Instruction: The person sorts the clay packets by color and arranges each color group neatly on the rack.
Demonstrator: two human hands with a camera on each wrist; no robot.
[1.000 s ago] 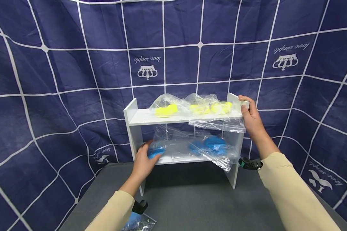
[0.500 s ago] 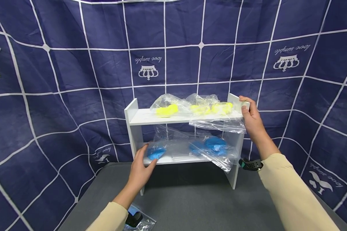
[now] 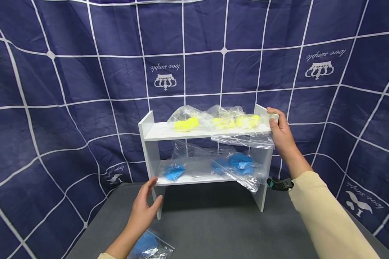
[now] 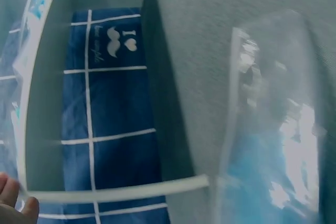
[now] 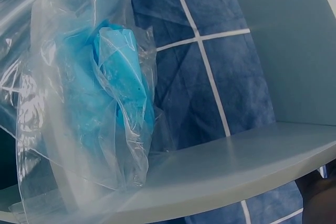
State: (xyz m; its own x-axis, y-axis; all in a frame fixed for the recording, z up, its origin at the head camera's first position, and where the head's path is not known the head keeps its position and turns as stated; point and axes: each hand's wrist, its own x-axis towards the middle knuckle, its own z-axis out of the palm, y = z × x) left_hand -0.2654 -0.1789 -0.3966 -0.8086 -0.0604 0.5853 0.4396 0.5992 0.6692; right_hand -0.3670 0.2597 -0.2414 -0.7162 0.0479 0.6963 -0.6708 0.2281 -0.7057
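Note:
A white two-tier shelf [image 3: 168, 135] stands on the dark table. My right hand [image 3: 282, 135] grips the upper front corner of its right side panel. My left hand [image 3: 142, 208], fingers spread and holding nothing, is in front of the left leg. Near its fingertips, on the lower tier, lies a clear zip bag with blue contents [image 3: 174, 172]. More blue-filled bags [image 3: 241, 162] lie right on that tier, one overhanging its front edge. Clear bags with yellow contents [image 3: 186, 124] sit on the upper tier. What the bags contain cannot be made out.
Another zip bag with blue contents [image 3: 146, 244] lies on the table [image 3: 210, 230] at the front left, by my left forearm. An open-topped bag end [image 3: 243, 140] hangs over the upper tier's edge. A navy gridded curtain [image 3: 201, 79] stands close behind.
My left hand has let go of the blue-filled bag on the lower tier and drawn back down and left. The bag stays on the shelf. My right hand keeps its hold.

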